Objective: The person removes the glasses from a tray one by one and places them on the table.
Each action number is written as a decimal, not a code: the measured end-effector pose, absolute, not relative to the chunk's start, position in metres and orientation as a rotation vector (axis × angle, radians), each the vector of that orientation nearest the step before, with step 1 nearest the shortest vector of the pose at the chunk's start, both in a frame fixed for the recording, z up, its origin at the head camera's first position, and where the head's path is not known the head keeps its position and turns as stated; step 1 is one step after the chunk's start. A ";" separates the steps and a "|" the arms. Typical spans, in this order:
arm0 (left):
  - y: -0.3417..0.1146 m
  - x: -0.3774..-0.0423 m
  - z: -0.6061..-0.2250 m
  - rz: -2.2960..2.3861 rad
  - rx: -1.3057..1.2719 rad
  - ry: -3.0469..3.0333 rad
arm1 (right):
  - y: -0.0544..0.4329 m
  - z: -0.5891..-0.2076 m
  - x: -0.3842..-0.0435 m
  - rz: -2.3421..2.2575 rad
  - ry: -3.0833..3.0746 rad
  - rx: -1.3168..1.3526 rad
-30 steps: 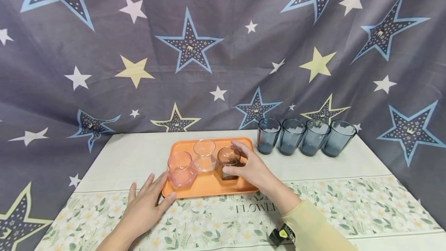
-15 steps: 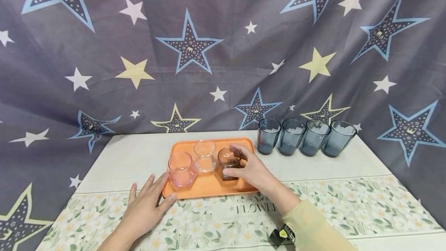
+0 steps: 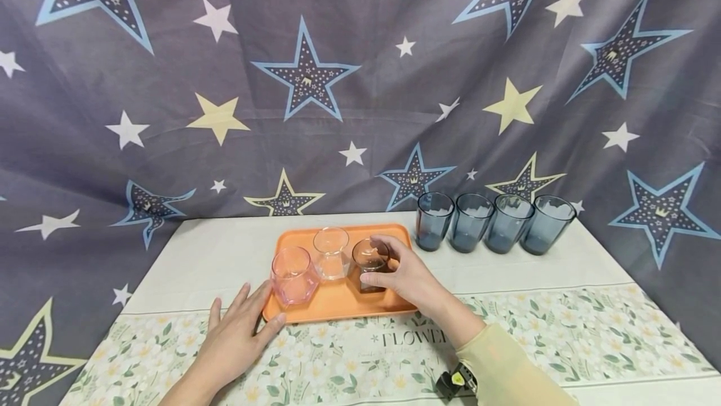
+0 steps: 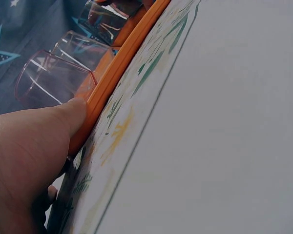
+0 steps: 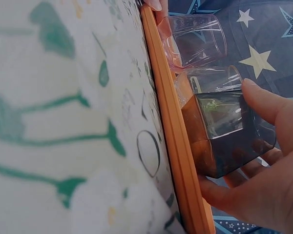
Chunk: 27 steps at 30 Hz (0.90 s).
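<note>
On an orange tray (image 3: 338, 307) stand three small glasses. The brown-tinted glass (image 3: 370, 278) is at the right, a clear glass (image 3: 331, 262) behind the middle, a pink glass (image 3: 295, 288) at the left. My right hand (image 3: 414, 282) holds the brown glass from its right side, thumb in front and fingers behind. In the right wrist view this glass (image 5: 224, 141) shows its square base close to the tray, thumb and fingers around it. My left hand (image 3: 238, 331) lies at the tray's left front corner, fingers spread and extended. Its thumb (image 4: 75, 114) touches the tray rim in the left wrist view.
Several blue-tinted tumblers (image 3: 472, 221) stand in a row behind and right of the tray. A floral runner (image 3: 315, 368) crosses the white-covered table (image 3: 208, 256) in front. A star-patterned curtain (image 3: 360, 112) closes off the back and sides.
</note>
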<state>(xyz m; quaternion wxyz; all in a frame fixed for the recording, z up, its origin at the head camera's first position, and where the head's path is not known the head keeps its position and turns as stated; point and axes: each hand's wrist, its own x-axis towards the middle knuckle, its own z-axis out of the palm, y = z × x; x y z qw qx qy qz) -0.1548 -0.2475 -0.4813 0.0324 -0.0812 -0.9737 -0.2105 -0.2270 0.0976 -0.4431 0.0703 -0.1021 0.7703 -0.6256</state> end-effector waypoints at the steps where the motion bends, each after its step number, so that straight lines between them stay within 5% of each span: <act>1: -0.248 -0.155 -0.481 -0.652 -0.250 -2.997 | 0.098 -0.443 -0.227 -1.883 2.314 -0.307; 27: -0.247 -0.155 -0.480 -0.657 -0.244 -3.017 | 0.097 -0.442 -0.225 -1.880 2.344 -0.269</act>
